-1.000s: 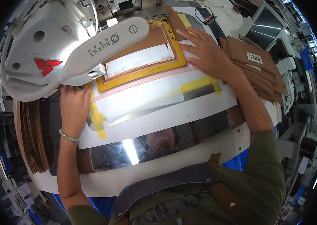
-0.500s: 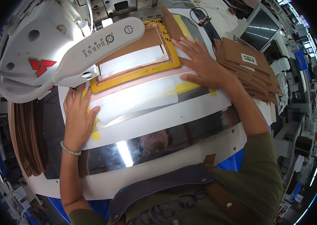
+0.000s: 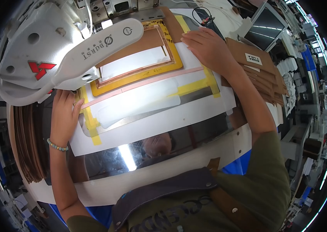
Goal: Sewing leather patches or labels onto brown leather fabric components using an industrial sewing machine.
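Note:
A yellow frame with a rectangular opening lies on a white sheet under the sewing machine head. Brown material shows inside and beyond the frame. At the sheet's left side, by a strip of yellow tape, my left hand rests with the thumb apart from the stretched fingers; the fingertips are partly hidden beside the machine. My right hand is right of the frame, fingers bent together at the brown material's right edge. What they pinch is hidden.
A pale lamp arm reaches over the frame's left part. Brown folded pieces are stacked at right, near a small screen. More brown pieces stand at far left. A dark glossy plate lies in front.
My left hand has slid left, away from the frame. The right hand has moved up and its spread fingers have drawn together. The white sheet and tape show more at both sides.

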The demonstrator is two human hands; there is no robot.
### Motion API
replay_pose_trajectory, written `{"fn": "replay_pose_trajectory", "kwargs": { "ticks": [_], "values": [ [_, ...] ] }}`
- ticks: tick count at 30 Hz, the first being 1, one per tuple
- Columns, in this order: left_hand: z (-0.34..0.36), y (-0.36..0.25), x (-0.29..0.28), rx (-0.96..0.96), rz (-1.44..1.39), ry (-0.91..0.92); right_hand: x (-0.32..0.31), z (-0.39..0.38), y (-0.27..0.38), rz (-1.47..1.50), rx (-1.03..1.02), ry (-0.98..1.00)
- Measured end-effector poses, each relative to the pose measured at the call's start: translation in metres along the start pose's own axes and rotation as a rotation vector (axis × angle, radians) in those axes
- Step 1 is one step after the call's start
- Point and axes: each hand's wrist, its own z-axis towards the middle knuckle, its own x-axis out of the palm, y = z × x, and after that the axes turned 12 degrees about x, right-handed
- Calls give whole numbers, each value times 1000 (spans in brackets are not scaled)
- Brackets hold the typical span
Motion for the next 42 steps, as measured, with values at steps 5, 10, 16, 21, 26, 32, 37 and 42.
{"fn": "replay_pose_trajectory", "kwargs": {
  "ticks": [5, 10, 16, 21, 26, 32, 37, 42],
  "values": [
    [10, 3, 2, -96, -46, 69, 16, 15, -1, -112, -111, -49],
    [3, -1, 0, -85, 17, 68, 7, 10, -1, -86, -65, -31],
    [-25, -7, -3, -16, 195, 97, -13, -15, 15, -7, -29, -87],
    [-36, -19, -9, -17, 165, 102, -25, -28, 27, 23, -49, -37],
    [-39, -33, -12, 1, 99, 137, -32, -42, 33, -49, -68, -60],
    [-42, -33, -8, 28, 74, 140, -42, -55, 39, -43, -18, 38],
    [-43, -36, -9, 74, 125, 86, -53, -71, 52, 69, 187, 138],
    [-40, -47, -5, 11, -37, 41, -52, -82, 64, 73, 298, 349]
  ]
}}
